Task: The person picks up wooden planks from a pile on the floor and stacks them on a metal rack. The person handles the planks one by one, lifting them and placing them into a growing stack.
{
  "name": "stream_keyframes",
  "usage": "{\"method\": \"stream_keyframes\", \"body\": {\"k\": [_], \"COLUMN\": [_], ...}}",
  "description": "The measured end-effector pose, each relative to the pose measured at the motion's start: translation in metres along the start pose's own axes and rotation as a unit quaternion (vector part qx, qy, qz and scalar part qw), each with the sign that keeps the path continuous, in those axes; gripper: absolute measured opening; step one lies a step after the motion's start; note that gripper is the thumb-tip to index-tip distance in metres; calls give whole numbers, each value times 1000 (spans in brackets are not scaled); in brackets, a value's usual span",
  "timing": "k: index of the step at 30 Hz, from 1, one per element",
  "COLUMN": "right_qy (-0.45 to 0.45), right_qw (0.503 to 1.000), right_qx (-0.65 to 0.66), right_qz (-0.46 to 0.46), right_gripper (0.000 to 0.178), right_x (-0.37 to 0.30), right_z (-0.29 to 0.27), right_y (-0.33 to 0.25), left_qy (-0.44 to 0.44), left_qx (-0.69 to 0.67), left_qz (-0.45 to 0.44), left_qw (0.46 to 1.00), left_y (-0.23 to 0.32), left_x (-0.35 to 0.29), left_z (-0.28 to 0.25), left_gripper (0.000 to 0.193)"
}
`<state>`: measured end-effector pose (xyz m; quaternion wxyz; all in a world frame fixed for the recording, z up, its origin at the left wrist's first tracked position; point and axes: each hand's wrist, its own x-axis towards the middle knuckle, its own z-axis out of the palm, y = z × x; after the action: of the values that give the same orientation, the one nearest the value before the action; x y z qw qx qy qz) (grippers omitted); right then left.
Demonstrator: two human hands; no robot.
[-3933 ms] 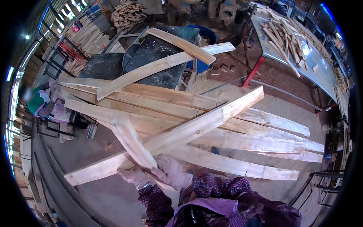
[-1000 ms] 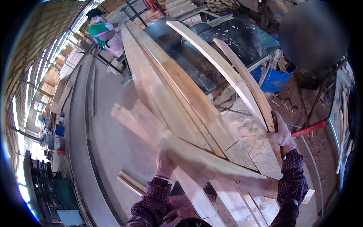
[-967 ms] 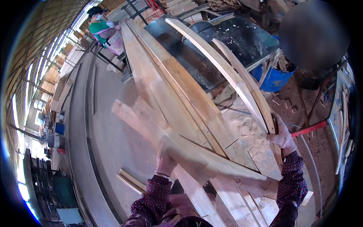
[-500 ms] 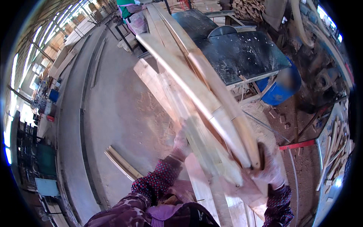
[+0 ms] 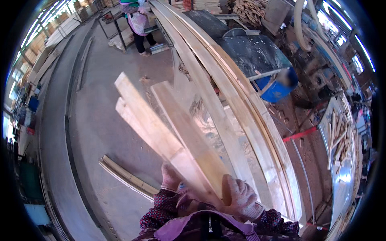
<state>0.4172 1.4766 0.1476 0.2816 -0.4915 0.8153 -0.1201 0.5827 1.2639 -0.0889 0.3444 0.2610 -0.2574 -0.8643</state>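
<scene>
I hold a bundle of pale wooden boards [image 5: 161,132] that points up and to the left, away from me. My right hand [image 5: 240,197], in a light work glove, grips the near end of the bundle from the right. My left hand [image 5: 172,180], also gloved, supports the boards from below on the left; most of it is hidden under the wood. A long stack of pale planks [image 5: 225,104] runs beside the bundle on the right, from the far top to near my body.
A loose plank [image 5: 126,176] lies on the concrete floor at lower left. A person in a green top [image 5: 138,20] stands at the far end. A dark machine table [image 5: 253,52] and a blue bin [image 5: 277,86] stand right of the planks. A bench with sticks [image 5: 339,136] is at far right.
The view has swung so the long plank stack now runs up the middle. The boards in my hands have been drawn out and now stick up to the left, apart from the stack.
</scene>
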Motion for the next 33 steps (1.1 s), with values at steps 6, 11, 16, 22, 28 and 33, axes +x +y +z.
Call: {"method": "stream_keyframes", "body": {"k": [6, 11, 16, 22, 28, 33], "right_qy": [-14, 18, 22, -60, -214, -271], "right_qw": [990, 991, 991, 998, 963, 931], "right_qx": [10, 0, 41, 26, 150, 209], "right_qz": [-137, -133, -124, 12, 69, 127], "right_gripper": [105, 98, 97, 103, 73, 80], "right_x": [8, 22, 48, 101, 171, 253], "right_z": [49, 75, 100, 118, 120, 208], "right_y": [-28, -46, -76, -114, -106, -96], "left_qy": [29, 67, 156, 214, 237, 255], "left_qx": [-44, 547, 354, 254, 168, 68], "left_qz": [34, 178, 143, 14, -123, -208], "left_qw": [998, 815, 911, 943, 949, 942], "left_y": [42, 58, 50, 67, 78, 79], "left_x": [-49, -56, -46, -31, 9, 62], "left_z": [-53, -79, -103, -128, -166, -229], "left_gripper": [62, 45, 53, 57, 61, 66]}}
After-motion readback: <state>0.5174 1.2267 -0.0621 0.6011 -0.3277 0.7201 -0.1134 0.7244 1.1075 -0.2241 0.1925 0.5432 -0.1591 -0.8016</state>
